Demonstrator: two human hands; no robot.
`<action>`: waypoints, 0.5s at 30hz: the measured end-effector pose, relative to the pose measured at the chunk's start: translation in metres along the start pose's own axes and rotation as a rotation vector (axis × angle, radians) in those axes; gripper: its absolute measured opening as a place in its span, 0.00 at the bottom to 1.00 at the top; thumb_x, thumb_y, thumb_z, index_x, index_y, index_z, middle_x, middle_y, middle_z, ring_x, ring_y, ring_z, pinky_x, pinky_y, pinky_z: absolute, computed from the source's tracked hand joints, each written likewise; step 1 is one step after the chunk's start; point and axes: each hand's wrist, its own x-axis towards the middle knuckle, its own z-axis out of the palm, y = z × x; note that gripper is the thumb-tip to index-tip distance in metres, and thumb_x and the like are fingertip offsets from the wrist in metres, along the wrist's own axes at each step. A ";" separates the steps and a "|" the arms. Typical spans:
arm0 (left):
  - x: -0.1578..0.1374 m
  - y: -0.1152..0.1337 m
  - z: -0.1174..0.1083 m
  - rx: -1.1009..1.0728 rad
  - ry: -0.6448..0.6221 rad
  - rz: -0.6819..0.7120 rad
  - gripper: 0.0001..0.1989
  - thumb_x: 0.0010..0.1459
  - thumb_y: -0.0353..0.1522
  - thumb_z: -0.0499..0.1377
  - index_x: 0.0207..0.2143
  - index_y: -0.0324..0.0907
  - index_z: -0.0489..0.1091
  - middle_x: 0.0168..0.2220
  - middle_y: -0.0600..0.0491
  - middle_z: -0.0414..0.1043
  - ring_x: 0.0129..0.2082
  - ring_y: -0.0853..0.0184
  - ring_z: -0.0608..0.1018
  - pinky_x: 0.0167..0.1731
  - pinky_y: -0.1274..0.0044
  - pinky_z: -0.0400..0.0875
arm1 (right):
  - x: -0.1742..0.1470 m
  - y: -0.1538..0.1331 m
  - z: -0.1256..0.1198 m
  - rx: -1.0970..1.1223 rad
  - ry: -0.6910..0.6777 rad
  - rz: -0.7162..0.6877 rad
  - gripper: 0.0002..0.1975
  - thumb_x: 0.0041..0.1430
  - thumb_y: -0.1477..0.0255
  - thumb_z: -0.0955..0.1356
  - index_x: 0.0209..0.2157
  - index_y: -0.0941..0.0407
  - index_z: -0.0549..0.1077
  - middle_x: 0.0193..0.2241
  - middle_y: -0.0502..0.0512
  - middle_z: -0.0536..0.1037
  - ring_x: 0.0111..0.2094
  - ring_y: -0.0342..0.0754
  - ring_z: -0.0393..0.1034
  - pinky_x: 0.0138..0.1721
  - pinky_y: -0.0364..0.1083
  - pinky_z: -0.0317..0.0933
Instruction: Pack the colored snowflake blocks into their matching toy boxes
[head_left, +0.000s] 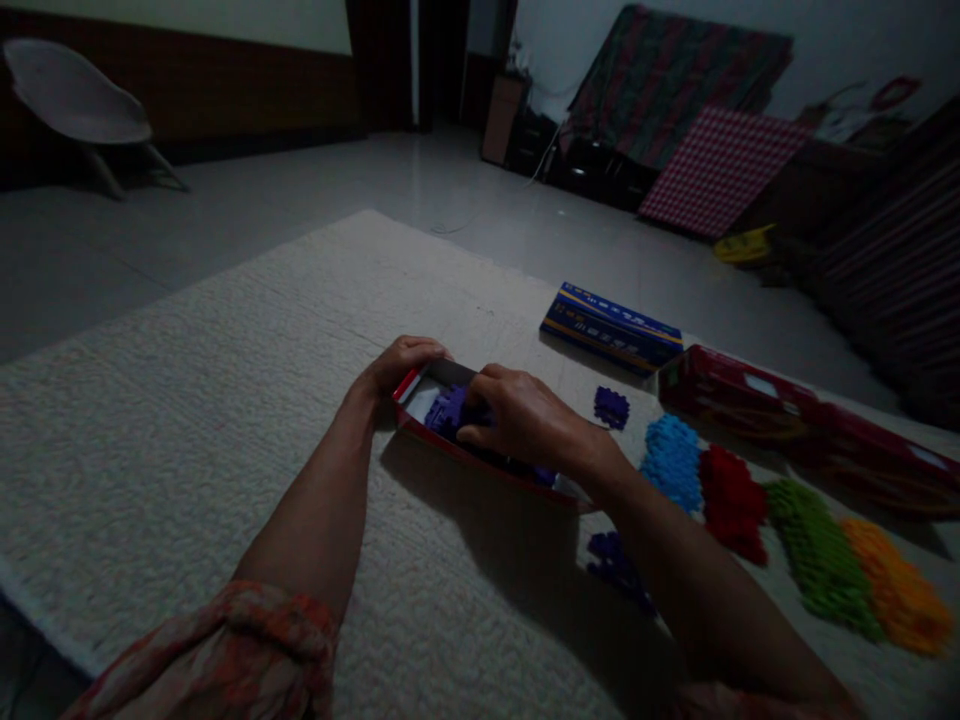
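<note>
A shallow open box [450,446] with red edges and a pale inside stands at a slant on the mat. My left hand [407,361] is closed around its far left corner. Inside lie purple interlocking toy pieces [448,408]. My right hand [517,412] reaches over the box wall, its curled fingers and thumb closed on some of these pieces; the fingertips are partly hidden. One purple cluster [612,407] lies on the mat beyond my right wrist, and another purple cluster [616,568] is partly covered by my right forearm.
Blue [672,462], red [733,503], green [823,560] and orange clusters [898,587] lie in a row at right. Behind them are a long dark red box [795,415] and a blue box [611,325]. A chair [79,95] stands far left, off the cream mat [247,380].
</note>
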 end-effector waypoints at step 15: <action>-0.003 0.000 0.002 -0.049 0.012 -0.028 0.11 0.52 0.39 0.66 0.29 0.40 0.80 0.26 0.50 0.76 0.26 0.65 0.75 0.29 0.72 0.68 | -0.027 0.011 0.003 -0.056 -0.077 0.108 0.12 0.58 0.65 0.76 0.39 0.57 0.77 0.41 0.60 0.77 0.35 0.50 0.71 0.34 0.48 0.63</action>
